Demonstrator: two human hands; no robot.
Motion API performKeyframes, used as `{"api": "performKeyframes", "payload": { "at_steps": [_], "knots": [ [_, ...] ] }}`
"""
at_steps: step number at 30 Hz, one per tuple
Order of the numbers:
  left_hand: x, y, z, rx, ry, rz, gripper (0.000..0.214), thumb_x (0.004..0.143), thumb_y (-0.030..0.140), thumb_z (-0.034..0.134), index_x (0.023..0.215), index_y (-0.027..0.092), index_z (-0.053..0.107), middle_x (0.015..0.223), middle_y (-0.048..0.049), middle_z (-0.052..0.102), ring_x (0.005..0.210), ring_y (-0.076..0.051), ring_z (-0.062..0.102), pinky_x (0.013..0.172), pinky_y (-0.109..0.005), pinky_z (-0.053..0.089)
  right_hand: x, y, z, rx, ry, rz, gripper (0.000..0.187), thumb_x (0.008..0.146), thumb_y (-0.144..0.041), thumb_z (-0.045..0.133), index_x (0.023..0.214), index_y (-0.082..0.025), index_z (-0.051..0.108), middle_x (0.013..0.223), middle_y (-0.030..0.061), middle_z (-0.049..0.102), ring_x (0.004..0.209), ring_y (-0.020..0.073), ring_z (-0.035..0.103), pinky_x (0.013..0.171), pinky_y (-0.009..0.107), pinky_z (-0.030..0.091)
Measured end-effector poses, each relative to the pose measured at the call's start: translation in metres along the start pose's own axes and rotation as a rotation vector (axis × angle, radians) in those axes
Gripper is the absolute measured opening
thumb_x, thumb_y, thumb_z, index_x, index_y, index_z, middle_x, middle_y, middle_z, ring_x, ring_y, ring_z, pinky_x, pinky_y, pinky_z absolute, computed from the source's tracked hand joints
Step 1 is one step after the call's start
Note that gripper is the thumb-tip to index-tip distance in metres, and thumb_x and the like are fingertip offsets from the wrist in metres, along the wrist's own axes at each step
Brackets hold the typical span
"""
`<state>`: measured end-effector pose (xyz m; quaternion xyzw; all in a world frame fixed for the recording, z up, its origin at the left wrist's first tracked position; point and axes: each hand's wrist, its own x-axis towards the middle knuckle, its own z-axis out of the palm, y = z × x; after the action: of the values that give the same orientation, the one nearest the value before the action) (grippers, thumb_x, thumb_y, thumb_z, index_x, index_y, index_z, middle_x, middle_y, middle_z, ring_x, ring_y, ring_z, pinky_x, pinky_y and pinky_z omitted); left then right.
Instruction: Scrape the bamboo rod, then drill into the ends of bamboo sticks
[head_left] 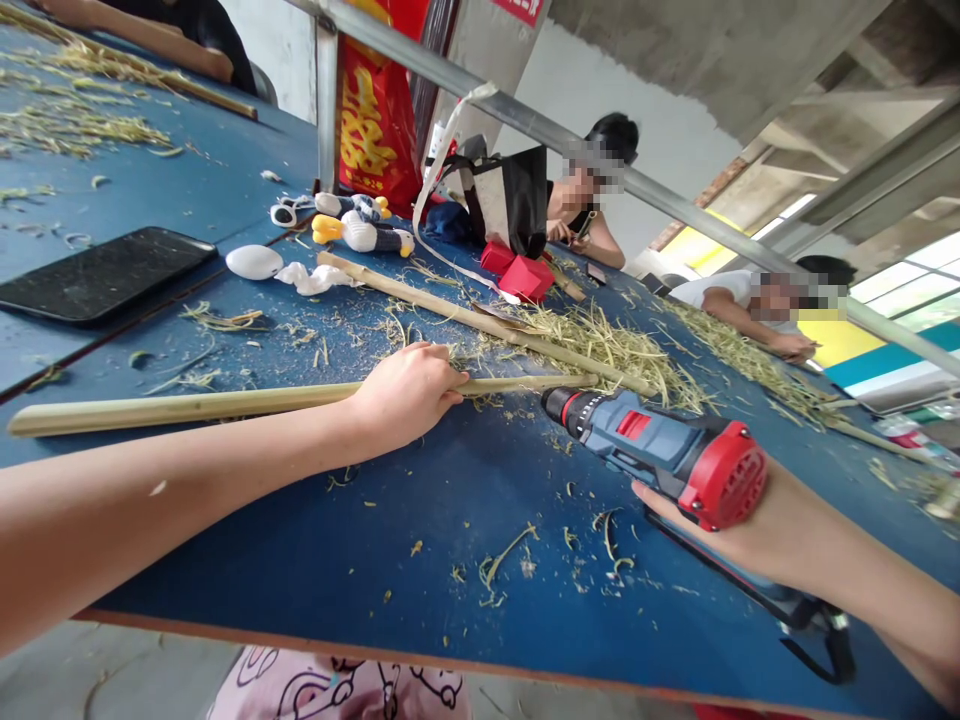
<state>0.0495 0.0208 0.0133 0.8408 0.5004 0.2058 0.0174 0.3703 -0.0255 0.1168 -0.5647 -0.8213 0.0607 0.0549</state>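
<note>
Two bare arms reach out from close by over a big blue table (420, 570). The left hand (405, 395) is closed tight around a long, thin, pale green bamboo pole (187, 410). The pole lies across the table, with its long part out to the left of the hand and its thin end poking out to the right. The right hand (712, 535) holds a blue and red power drill (645, 445) from below. The black tip of the drill is just beside the thin end of the pole. It is hard to tell if they touch.

Farther away, a second bamboo pole (480, 320) lies on a messy heap of yellow bamboo shavings (607, 350). A flat black tablet (105, 272) lies on the left. A white toy duck with a yellow bill (364, 235) and a red box (525, 280) are on the far side. Past them sit a person in a dark top (581, 215) and a person in a white shirt (731, 295).
</note>
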Motion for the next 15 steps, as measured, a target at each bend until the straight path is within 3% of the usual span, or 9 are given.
{"api": "performKeyframes", "payload": {
  "at_steps": [3, 5, 15],
  "knots": [
    [-0.0003, 0.0, 0.0007, 0.001, -0.002, -0.002, 0.027, 0.098, 0.028, 0.061, 0.118, 0.021, 0.079, 0.087, -0.0081, 0.066, 0.093, -0.024, 0.066, 0.081, -0.033, 0.054, 0.0006, -0.0045, -0.0014, 0.153, -0.153, 0.017, 0.017, 0.076, -0.037, 0.057, 0.069, -0.031, 0.072, 0.061, 0.003, 0.069, 0.057, 0.0272, 0.068, 0.056, 0.041, 0.061],
    [-0.0003, 0.0001, 0.0008, 0.001, -0.01, -0.003, 0.028, 0.098, 0.028, 0.061, 0.119, 0.021, 0.078, 0.089, -0.0084, 0.066, 0.095, -0.025, 0.066, 0.08, -0.034, 0.054, 0.0017, -0.0061, -0.0011, 0.174, -0.18, 0.022, 0.014, 0.074, -0.034, 0.057, 0.068, -0.031, 0.07, 0.064, 0.0017, 0.071, 0.058, 0.0259, 0.069, 0.057, 0.04, 0.06],
    [-0.0009, 0.0005, 0.0018, -0.003, -0.02, -0.008, 0.028, 0.099, 0.028, 0.061, 0.121, 0.022, 0.078, 0.092, -0.0085, 0.066, 0.096, -0.025, 0.065, 0.082, -0.034, 0.053, 0.003, -0.0104, -0.0028, 0.006, -0.141, 0.027, 0.016, 0.077, -0.032, 0.058, 0.076, -0.033, 0.074, 0.057, 0.0032, 0.063, 0.056, 0.0263, 0.066, 0.057, 0.04, 0.06]
  ]
}}
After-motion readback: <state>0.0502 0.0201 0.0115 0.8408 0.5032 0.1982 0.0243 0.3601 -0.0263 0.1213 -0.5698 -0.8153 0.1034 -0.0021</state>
